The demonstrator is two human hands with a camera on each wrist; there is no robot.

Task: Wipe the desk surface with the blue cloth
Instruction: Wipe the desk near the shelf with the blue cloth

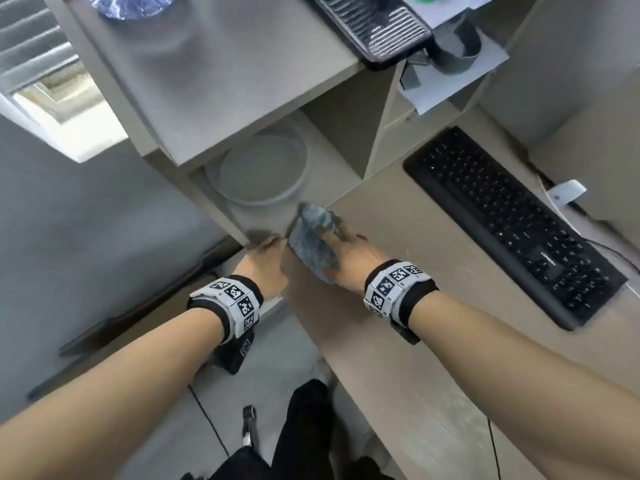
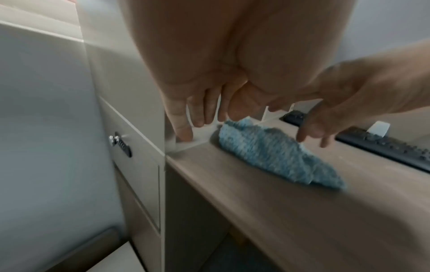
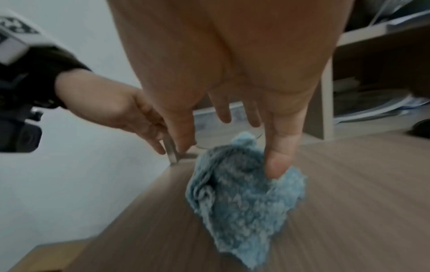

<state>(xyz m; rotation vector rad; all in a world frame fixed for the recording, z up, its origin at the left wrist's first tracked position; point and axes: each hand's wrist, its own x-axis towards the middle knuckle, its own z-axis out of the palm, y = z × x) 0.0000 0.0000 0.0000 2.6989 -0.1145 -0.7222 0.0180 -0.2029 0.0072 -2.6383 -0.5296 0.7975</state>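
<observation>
The fluffy blue cloth (image 1: 313, 244) lies bunched at the left front corner of the light wooden desk (image 1: 408, 341). The right hand (image 1: 349, 261) presses on it with straight fingers. The left hand (image 1: 265, 263), loose and holding nothing, touches the corner edge beside it.

Bare desk (image 1: 391, 341) nearside, keyboard (image 1: 512, 223) right, shelf upright (image 1: 221, 209) perhaps blocking left

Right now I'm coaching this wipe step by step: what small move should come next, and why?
Probably press the right hand flat on the cloth and sweep it toward the keyboard. The cloth lies bunched at the desk's left corner, under straight fingers, with bare desk between it and the keyboard.
</observation>
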